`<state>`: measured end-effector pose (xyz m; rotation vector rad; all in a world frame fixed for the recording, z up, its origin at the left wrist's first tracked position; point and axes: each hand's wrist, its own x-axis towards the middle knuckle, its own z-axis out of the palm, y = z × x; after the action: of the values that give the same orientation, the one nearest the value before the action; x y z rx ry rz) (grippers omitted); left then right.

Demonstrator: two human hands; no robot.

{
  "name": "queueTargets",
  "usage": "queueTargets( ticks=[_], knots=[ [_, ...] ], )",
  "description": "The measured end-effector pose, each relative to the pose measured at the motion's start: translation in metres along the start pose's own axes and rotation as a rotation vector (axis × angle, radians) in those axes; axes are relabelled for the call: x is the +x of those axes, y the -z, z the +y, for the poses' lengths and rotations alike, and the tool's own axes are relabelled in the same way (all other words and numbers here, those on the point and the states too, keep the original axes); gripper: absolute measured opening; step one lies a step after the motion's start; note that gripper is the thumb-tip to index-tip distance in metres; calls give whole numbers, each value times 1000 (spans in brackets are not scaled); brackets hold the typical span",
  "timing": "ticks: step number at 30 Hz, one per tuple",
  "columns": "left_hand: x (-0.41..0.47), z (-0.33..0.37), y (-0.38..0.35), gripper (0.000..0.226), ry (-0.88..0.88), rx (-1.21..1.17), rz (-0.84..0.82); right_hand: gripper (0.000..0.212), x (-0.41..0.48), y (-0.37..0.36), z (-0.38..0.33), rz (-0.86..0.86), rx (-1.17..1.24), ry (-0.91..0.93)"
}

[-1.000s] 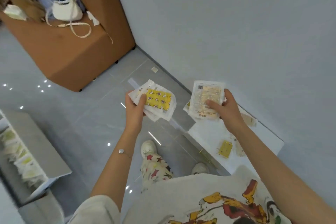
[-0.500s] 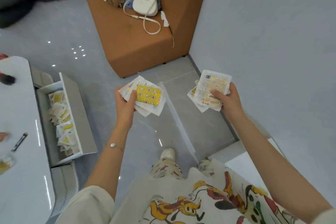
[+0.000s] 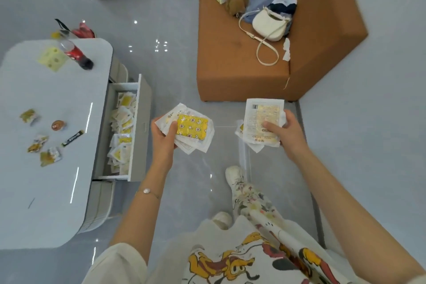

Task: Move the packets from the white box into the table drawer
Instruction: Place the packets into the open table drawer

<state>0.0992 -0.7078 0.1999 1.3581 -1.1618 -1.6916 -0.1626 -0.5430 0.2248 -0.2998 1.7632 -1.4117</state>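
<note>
Both hands (image 3: 162, 138) grip glossy square packets (image 3: 192, 129) (yellow-printed, fanned).

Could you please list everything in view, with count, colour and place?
table: one, white, left
drawer: one, grey, open at the table's side
packets in drawer: many, white and yellow
snack wrappers: several, yellowish, on the table
bottle: one, dark with red label, table's far end
sofa: one, brown, top right
handbag: one, cream, on the sofa
left hand: holds a bunch of packets, yellow front up
right hand: holds a bunch of packets, printed back up
</note>
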Motion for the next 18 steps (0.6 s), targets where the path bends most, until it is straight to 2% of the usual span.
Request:
queueTargets(
  ticks=[7, 12, 18],
  knots=[
    [41, 12, 9, 22, -34, -137, 211, 38, 89, -55, -50, -297, -145, -21],
    [45, 3, 32, 23, 31, -212, 453, 39, 140, -103, -72, -445, -237, -29],
    [59, -3, 67, 35, 75, -287, 640, 33, 180, -179, -83, -563, -316, -55]
  ],
)
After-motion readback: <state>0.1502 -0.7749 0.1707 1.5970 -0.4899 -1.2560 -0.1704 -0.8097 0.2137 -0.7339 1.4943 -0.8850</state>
